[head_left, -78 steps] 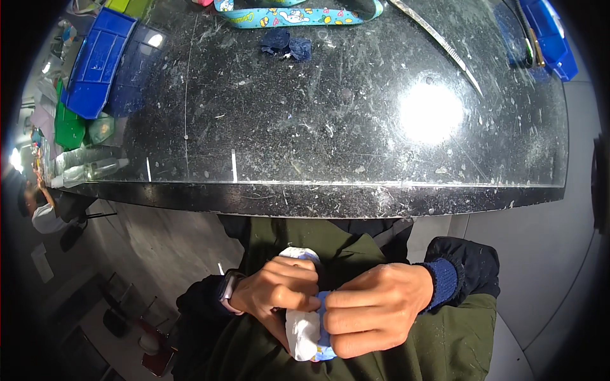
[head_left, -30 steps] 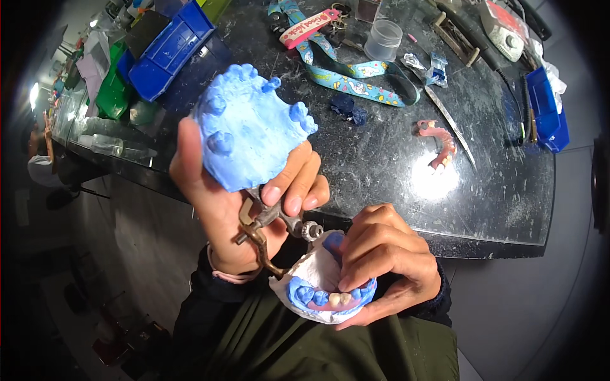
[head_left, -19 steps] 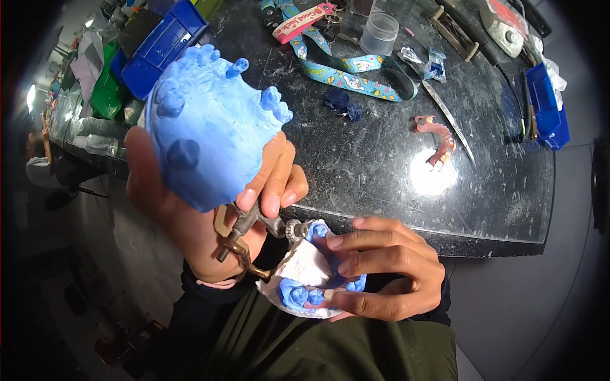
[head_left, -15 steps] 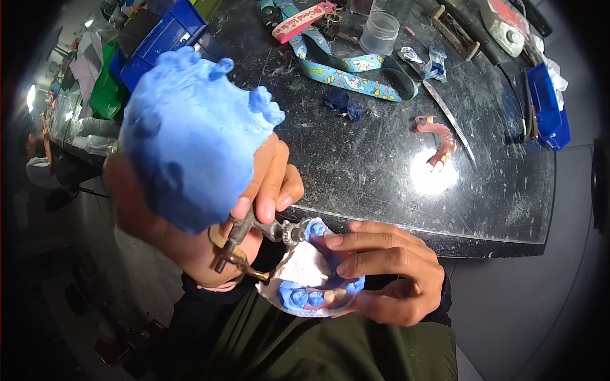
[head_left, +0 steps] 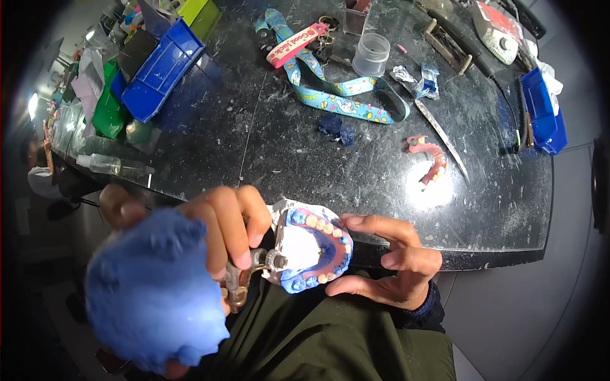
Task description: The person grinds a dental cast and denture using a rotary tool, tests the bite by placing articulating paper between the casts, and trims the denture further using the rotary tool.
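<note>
A metal dental articulator (head_left: 237, 293) is held by my left hand (head_left: 222, 219), its fingers closed around the frame near the hinge. Its two halves are swung wide apart. On the left half sits a blue dental cast (head_left: 152, 289), close to the camera and partly covering my left hand. The right half carries a white and blue lower cast (head_left: 298, 251) with a pink denture base (head_left: 345, 257) and several cream teeth, facing up. My right hand (head_left: 397, 263) pinches this cast's right edge lightly, thumb near the bottom and index finger near the top.
On the dark bench (head_left: 254, 159) lie a pink partial denture (head_left: 435, 159), a pointed metal tool (head_left: 445, 140), a dark blue lump (head_left: 337, 129), a patterned lanyard (head_left: 349, 101) and a clear cup (head_left: 371, 56). Blue bins (head_left: 162, 76) stand at the left, another blue bin (head_left: 543, 117) at the right.
The blue cast has swung down and left, uncovering the bench behind it. The lower cast has turned and risen, showing the full tooth row. My right fingers have moved from over it to its edge.
</note>
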Tool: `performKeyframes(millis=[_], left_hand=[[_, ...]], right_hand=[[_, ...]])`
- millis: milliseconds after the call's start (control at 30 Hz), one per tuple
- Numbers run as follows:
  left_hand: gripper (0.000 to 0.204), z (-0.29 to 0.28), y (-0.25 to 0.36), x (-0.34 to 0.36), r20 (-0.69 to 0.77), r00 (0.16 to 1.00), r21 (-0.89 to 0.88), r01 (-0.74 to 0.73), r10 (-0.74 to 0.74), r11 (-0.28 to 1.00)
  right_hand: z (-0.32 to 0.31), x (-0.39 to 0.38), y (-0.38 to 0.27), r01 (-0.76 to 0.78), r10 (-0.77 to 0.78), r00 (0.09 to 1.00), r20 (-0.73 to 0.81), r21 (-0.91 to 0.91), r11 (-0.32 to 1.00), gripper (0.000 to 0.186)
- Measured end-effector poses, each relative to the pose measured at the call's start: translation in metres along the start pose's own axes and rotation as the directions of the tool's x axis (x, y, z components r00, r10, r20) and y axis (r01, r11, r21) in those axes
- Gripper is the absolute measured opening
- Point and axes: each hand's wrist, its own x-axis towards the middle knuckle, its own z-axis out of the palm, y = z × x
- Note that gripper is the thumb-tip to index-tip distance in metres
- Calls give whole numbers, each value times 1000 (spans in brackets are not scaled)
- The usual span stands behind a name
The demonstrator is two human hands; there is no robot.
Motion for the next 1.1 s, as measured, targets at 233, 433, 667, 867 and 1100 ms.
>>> performKeyframes(millis=[233, 433, 667, 867, 1100], left_hand=[[78, -18, -7, 3, 278, 960, 119, -72, 36, 990], [85, -37, -36, -1, -15, 994, 109, -107, 110, 988], [87, -62, -29, 5, -288, 933, 123, 259, -216, 958], [100, -63, -25, 9, -262, 918, 61, 324, -298, 944], [108, -59, -28, 0, -315, 946, 342, 186, -74, 921]], right_hand=[[-3, 5, 1, -20, 14, 997, -76, -80, 997, 71], [-8, 9, -3, -90, 68, 992, -105, -225, 970, 47], [-70, 1, -30, -97, -20, 984, -176, -628, 772, 28], [-141, 22, -30, -240, -120, 949, -291, -915, 326, 21], [-245, 81, 34, -149, 40, 988, -152, -985, -84, 34]])
